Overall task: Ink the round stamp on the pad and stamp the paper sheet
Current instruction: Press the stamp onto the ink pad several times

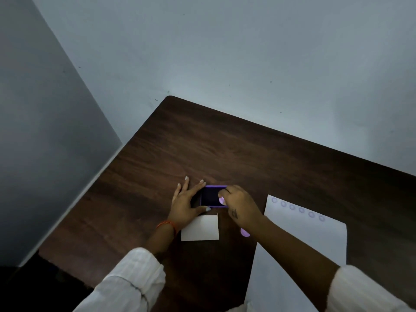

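Observation:
The purple-rimmed ink pad (pixel 210 197) lies open on the dark wooden table, its dark inking surface showing. My left hand (pixel 186 202) rests flat against the pad's left side, thumb along its near edge, fingers spread. My right hand (pixel 238 204) is closed on the round stamp (pixel 222 200), whose pale purple end touches the pad's right part. The white paper sheet (pixel 299 251) lies to the right, under my right forearm, with a row of several round purple prints along its far edge.
A small white card (pixel 200 228) lies just in front of the pad. A small purple piece (pixel 245 232) shows under my right wrist. The table (pixel 225 149) sits in a corner, with walls behind and to the left.

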`<action>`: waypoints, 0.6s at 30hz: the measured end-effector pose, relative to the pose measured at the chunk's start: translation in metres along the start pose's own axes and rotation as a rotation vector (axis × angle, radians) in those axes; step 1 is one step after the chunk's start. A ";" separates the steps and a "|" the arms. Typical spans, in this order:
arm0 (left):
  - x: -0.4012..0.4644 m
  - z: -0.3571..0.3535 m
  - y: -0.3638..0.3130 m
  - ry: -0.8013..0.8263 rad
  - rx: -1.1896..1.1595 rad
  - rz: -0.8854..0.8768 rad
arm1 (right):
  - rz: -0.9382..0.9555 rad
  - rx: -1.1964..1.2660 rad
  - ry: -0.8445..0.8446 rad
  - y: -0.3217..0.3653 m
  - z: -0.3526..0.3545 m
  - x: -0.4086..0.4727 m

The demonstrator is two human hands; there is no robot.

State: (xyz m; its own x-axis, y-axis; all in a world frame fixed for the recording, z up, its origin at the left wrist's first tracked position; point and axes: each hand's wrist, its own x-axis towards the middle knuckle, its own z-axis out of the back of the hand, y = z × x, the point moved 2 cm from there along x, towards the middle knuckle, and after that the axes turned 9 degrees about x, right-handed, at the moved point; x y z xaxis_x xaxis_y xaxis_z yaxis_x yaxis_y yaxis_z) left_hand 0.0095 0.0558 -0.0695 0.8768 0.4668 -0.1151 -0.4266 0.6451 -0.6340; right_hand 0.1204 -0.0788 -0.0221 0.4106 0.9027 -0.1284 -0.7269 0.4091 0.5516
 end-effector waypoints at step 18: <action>0.000 0.000 -0.002 -0.002 0.002 -0.002 | -0.111 0.052 -0.075 -0.008 0.012 0.015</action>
State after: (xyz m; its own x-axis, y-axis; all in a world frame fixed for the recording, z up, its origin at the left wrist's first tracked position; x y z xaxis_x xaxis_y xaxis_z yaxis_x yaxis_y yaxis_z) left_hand 0.0103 0.0553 -0.0682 0.8774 0.4665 -0.1122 -0.4251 0.6472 -0.6328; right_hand 0.1391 -0.0697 -0.0180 0.5281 0.8391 -0.1303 -0.6461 0.4966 0.5797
